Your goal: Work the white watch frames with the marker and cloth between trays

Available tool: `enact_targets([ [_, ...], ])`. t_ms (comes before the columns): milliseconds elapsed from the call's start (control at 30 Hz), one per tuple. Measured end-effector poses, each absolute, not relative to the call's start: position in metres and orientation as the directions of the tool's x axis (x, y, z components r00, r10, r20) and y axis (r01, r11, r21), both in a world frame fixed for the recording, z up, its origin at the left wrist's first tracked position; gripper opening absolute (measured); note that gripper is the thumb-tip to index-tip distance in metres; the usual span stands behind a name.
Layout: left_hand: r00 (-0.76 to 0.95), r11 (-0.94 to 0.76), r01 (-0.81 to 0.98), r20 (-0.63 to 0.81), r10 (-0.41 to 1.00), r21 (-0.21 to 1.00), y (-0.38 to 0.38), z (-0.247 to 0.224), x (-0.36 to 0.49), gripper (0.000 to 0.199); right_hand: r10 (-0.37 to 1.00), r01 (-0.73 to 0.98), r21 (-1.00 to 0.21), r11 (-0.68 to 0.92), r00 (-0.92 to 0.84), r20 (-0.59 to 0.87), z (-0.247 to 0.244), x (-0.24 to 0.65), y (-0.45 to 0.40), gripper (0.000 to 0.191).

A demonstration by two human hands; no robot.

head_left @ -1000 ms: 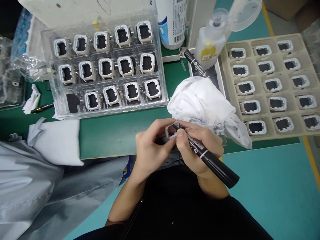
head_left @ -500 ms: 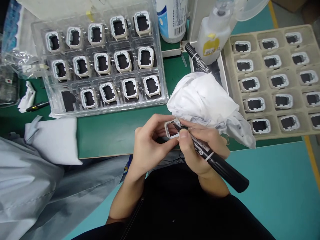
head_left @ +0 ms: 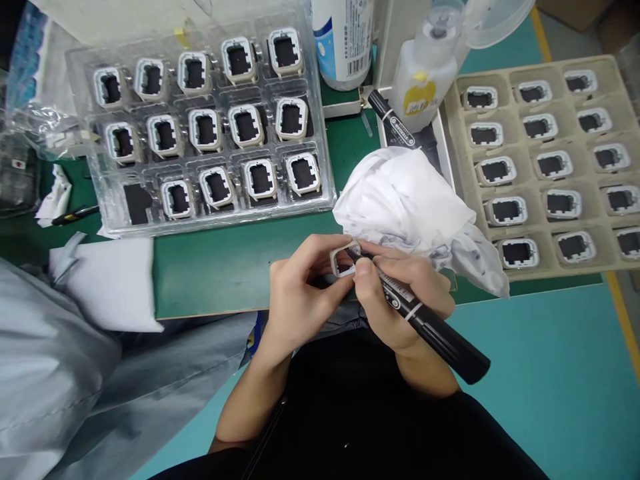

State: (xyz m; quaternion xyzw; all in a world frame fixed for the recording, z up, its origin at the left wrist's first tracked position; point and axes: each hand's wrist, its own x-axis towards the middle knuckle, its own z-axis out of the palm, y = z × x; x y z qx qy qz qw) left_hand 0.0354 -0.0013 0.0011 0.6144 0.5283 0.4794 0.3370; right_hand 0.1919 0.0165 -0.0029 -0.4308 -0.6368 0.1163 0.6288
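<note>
Between the thumb and fingers of my left hand [head_left: 307,287] is a small pale watch case frame [head_left: 336,261], square with rounded corners and open in the middle. My right hand [head_left: 400,293] grips a black marker pen [head_left: 440,333] like a pencil, its tip at the inner edge of the frame's right side. Whether the tip touches the frame I cannot tell. The fingers of my right hand partly cover the frame's right side. Just beyond my hands lies a crumpled white cloth [head_left: 407,193].
A clear plastic tray [head_left: 210,219] of similar frames lies at the left, with one pocket bare; a beige tray [head_left: 537,267] of frames is at the right. Behind stand a squeeze bottle [head_left: 423,80] and a white-blue bottle [head_left: 343,47], near another marker [head_left: 385,110]. A person's grey sleeve [head_left: 55,373] is at left.
The marker's rear end has shifted slightly left, and its tip still lies at the frame. Both hands keep nearly the same hold; the whole view has shifted a little.
</note>
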Motion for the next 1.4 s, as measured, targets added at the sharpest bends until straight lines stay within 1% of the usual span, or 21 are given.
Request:
enact_targets([
  [200,-0.012,-0.250,0.357,0.272,0.962,0.900,-0.0022,-0.0006,0.0353,0.048,0.692,0.415,-0.680,0.604,0.150,0.706,-0.0025,0.1930,0.0157,0.020],
  [400,0.031,-0.296,0.390,0.308,0.951,0.872,-0.0026,-0.0019,0.0343,0.048,0.692,0.402,-0.694,0.597,0.179,0.699,-0.0027,0.1915,0.0152,0.018],
  [500,0.010,-0.278,0.389,0.298,0.954,0.878,-0.0023,-0.0006,0.0358,0.044,0.706,0.411,-0.696,0.589,0.158,0.691,-0.0025,0.1921,0.0143,0.020],
  [567,-0.009,-0.255,0.364,0.277,0.961,0.896,-0.0014,0.0016,0.0373,0.038,0.703,0.403,-0.695,0.596,0.156,0.694,-0.0024,0.1925,0.0139,0.020],
  [633,-0.014,-0.231,0.319,0.248,0.969,0.919,-0.0002,0.0041,0.0383,0.036,0.696,0.389,-0.696,0.604,0.169,0.698,-0.0027,0.1924,0.0136,0.020],
  [733,-0.012,-0.203,0.252,0.213,0.977,0.946,0.0010,0.0065,0.0382,0.042,0.699,0.371,-0.708,0.601,0.187,0.691,-0.0034,0.1916,0.0135,0.020],
  [833,-0.017,-0.185,0.231,0.194,0.981,0.955,0.0007,0.0066,0.0374,0.045,0.699,0.367,-0.707,0.605,0.181,0.692,-0.0038,0.1914,0.0140,0.020],
  [1167,-0.023,-0.214,0.345,0.236,0.971,0.914,-0.0010,0.0022,0.0368,0.032,0.714,0.402,-0.712,0.576,0.176,0.677,-0.0023,0.1928,0.0132,0.018],
  [1400,-0.018,-0.224,0.373,0.249,0.968,0.900,-0.0024,-0.0016,0.0348,0.032,0.699,0.408,-0.705,0.581,0.194,0.688,-0.0039,0.1915,0.0150,0.017],
])
